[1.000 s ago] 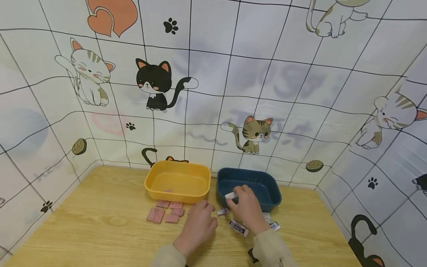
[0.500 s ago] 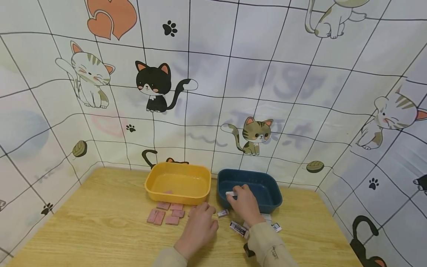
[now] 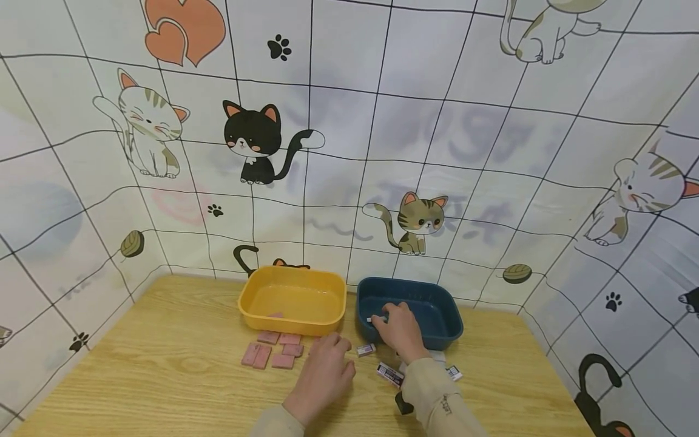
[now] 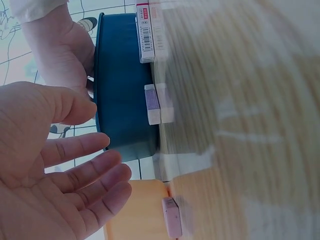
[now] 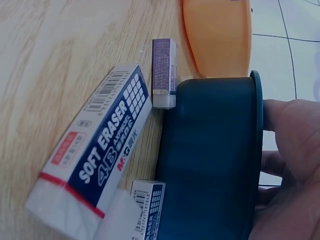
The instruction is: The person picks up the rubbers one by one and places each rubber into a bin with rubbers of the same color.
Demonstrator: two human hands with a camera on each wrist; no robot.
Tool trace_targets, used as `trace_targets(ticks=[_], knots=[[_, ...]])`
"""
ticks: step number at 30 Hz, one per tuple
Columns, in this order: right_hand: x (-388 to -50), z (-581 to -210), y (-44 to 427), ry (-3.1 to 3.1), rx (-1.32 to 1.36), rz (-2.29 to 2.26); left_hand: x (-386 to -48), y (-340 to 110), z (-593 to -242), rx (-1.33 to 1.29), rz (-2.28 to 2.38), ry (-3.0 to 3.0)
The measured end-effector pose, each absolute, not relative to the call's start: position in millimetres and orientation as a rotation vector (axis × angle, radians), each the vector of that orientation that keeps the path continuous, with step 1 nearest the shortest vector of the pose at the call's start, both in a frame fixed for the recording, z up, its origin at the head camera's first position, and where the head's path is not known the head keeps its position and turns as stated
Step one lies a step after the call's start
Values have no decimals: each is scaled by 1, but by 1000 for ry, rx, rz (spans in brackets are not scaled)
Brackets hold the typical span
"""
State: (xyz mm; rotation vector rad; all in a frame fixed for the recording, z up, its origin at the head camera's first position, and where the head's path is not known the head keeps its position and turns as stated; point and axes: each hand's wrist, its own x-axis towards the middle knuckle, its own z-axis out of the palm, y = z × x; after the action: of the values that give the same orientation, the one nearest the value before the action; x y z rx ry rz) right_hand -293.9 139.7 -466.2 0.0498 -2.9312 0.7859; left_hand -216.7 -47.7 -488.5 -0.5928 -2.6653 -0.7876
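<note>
My right hand (image 3: 403,332) reaches over the near rim of the blue basin (image 3: 449,325), thumb and fingers apart. A small white eraser (image 3: 373,319) shows just below its fingertips, inside the basin. In the right wrist view the basin wall hides the fingertips. My left hand (image 3: 323,373) hovers above the table between the two basins, fingers loosely bent and holding nothing; its palm faces the left wrist view. Near the hands lie a small purple-sleeved eraser (image 3: 366,350) and a large boxed soft eraser (image 5: 102,145). Another sleeved eraser (image 3: 453,372) lies beyond the right forearm.
Left of the blue basin stands a yellow basin (image 3: 246,312) with a pink piece inside. Several pink rectangular erasers (image 3: 283,361) lie before it on the wooden table (image 3: 164,376). Cat-printed sheeting (image 3: 338,139) surrounds the back and sides.
The white eraser, earlier between my right thumb and fingers, now sits lower in the blue basin with less of it visible. The right forearm has shifted slightly left; my left hand stays nearly still.
</note>
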Motion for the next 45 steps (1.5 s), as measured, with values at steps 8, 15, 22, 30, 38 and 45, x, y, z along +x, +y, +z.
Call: trace_targets(ticks=[8,15,22,30,38,45], knots=[[-283,-466,144,-2797,167,826,-216,-53,-487,-577,-777,-2628],[-267,-470,146,-2655,296,846,-215,-58,-488,-556,-794,-2664],[-255,-473,146,-2531,387,856,-213,-65,-485,-520,-771,-2677],[-246,-477,145,-2456,484,812,-215,-76,-487,-455,-821,-2758],[-239,-481,139,-2441,565,776,-216,-93,-493,-453,-751,-2653],[-235,-481,134,-2438,595,756,-217,-107,-497,-460,-713,-2640]])
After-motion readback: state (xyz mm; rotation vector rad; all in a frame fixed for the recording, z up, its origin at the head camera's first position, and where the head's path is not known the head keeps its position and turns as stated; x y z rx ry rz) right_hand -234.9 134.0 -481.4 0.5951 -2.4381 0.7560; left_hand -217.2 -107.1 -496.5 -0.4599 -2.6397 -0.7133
